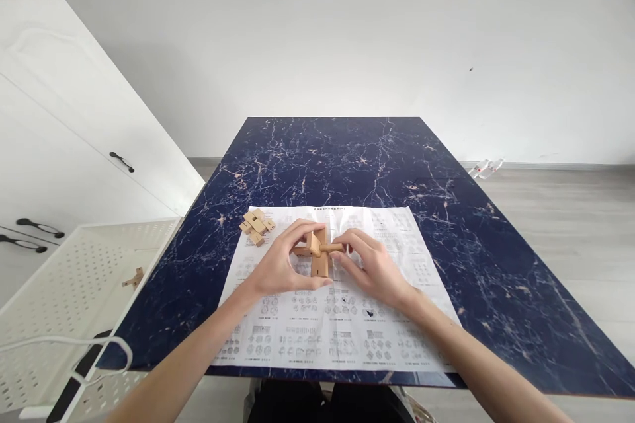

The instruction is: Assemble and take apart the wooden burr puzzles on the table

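Note:
Above a printed instruction sheet [397,337], my left hand [280,263] grips a wooden interlocking puzzle [320,266] by its upper and lower ends, thumb below and fingers on top. Between the thumb and fingers of my right hand [370,264] is a wooden rod [332,248], whose left end meets the middle of the puzzle. How deep the rod sits in the puzzle I cannot tell. Another small wooden puzzle [256,225] lies on the sheet's upper left corner, apart from both hands.
The sheet lies on a dark blue marbled table [337,158]. At the left stands a white perforated basket [59,284] with a small wooden piece [133,278] in it and a white cable [44,342] across it. A white cabinet [64,106] is behind the basket.

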`<state>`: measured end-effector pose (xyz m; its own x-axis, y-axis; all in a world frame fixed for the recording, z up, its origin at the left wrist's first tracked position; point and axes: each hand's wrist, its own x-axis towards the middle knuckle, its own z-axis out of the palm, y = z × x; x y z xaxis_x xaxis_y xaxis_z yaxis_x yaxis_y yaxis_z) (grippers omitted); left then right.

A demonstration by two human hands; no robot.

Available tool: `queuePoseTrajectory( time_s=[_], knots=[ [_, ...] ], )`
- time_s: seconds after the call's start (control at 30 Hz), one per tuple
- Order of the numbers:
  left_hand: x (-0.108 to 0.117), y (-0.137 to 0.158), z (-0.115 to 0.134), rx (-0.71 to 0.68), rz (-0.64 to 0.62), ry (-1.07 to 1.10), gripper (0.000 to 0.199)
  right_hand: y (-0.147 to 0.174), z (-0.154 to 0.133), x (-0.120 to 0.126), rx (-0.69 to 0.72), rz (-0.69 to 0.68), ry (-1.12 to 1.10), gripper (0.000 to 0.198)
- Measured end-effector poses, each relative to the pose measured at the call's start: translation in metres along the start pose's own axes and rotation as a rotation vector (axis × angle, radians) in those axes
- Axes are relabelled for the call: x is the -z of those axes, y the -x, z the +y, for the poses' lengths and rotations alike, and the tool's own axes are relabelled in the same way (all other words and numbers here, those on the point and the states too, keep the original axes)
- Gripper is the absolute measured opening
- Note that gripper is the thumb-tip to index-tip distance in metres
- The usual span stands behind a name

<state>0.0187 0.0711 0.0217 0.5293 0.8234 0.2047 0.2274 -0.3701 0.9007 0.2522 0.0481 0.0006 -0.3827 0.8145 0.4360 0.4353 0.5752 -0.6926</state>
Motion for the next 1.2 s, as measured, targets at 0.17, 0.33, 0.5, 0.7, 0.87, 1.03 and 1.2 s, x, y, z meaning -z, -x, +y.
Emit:
queuePoseTrajectory(
  time_s=[0.17,0.33,0.5,0.7,0.87,1.03,1.2],
  knots=[
    [-0.001,-0.001,-0.001,0.03,-0.046,0.029,0.078,0.002,0.002,-0.003,-0.042,0.006,-0.068,0.022],
    [-0.003,-0.001,-0.002,0.022,-0.037,0.015,0.074,0.005,-0.003,-0.008,-0.132,0.084,-0.14,0.022],
    [-0.004,0.0,-0.006,0.021,-0.065,-0.044,0.075,0.005,0.0,-0.007,-0.238,0.01,-0.209,0.019],
    [-0.006,0.001,-0.006,0.008,-0.093,-0.082,0.079,0.007,0.006,0.005,-0.248,-0.129,-0.207,0.015],
    [-0.007,0.001,-0.005,-0.005,-0.115,-0.072,0.08,0.011,0.008,0.009,-0.205,-0.128,-0.166,0.014],
    [-0.007,0.001,-0.004,-0.017,-0.1,-0.102,0.082,0.014,0.008,0.011,-0.206,-0.122,-0.136,0.014],
    [-0.009,0.0,-0.004,-0.037,-0.082,-0.122,0.083,0.014,0.009,0.012,-0.194,-0.13,-0.115,0.014]
  ],
)
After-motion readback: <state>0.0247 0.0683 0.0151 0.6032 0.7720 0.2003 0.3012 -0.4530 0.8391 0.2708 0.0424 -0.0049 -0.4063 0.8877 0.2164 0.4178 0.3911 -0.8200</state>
